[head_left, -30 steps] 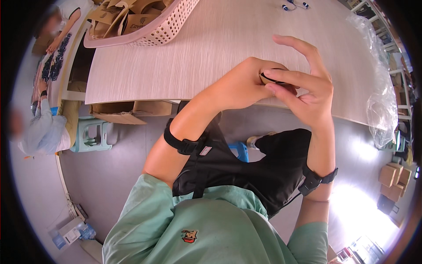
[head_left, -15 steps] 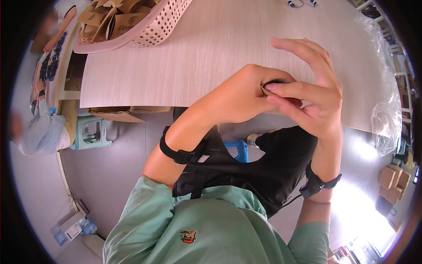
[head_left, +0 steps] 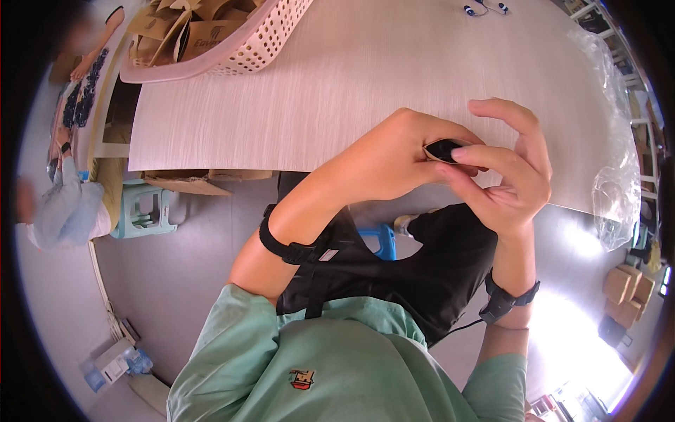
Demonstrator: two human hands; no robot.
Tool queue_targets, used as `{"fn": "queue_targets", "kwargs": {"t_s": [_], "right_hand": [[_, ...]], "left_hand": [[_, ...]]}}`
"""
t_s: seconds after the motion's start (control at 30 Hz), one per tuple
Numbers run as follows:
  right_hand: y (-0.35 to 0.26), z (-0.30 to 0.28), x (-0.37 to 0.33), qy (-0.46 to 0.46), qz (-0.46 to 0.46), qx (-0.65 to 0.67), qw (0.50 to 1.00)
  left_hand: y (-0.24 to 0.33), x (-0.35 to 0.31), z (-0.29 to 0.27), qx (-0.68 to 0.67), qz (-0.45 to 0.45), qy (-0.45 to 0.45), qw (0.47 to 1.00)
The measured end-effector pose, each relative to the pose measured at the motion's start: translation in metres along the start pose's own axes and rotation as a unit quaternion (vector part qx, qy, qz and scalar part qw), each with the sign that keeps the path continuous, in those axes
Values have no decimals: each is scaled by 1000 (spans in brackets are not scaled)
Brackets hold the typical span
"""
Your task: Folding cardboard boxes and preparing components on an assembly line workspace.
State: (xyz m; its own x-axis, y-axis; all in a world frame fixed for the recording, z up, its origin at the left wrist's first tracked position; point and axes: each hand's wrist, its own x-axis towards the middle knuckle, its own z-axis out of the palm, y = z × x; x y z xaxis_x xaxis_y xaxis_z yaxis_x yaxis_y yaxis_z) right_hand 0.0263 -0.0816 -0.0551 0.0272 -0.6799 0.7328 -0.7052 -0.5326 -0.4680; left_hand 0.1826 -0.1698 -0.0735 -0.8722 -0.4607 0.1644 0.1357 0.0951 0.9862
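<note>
Hands have drifted slightly lower over the counter [head_left: 337,91]; the pink basket [head_left: 232,49] slid further out of frame. Left hand [head_left: 394,158] and right hand [head_left: 506,169] pinch a small black object [head_left: 444,149] in a tan sleeve above the counter edge. Fingertip-only grip: a slip drops it to the floor.

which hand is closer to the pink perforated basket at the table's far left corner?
Left. The left hand is at the near table edge, on the side toward the pink basket, both hands pinching a small black object. The right hand sits farther right.
</note>
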Motion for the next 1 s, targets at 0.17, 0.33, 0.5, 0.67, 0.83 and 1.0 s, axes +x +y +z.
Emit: {"fn": "queue_targets", "kwargs": {"t_s": [0.17, 0.33, 0.5, 0.67, 0.83, 1.0], "right_hand": [[-3, -11, 5, -2, -63, -115, 991], [-13, -9, 5, 4, -93, -243, 966], [-18, -5, 5, -4, -47, -262, 964], [-24, -6, 9, -21, -17, -264, 964], [-27, 2, 7, 77, 29, -171, 982], [-31, 18, -5, 78, 221, -60, 970]], "left_hand": [[-1, 1, 1, 3, 19, 9, 1000], [-2, 2, -1, 15, 32, 3, 999], [-2, 4, -1, -37, 28, 2, 999], [-3, 4, -2, -38, 45, 3, 998], [-14, 7, -2, 87, 140, 56, 985], [-23, 4, 5, 189, 172, 139, 957]]}}
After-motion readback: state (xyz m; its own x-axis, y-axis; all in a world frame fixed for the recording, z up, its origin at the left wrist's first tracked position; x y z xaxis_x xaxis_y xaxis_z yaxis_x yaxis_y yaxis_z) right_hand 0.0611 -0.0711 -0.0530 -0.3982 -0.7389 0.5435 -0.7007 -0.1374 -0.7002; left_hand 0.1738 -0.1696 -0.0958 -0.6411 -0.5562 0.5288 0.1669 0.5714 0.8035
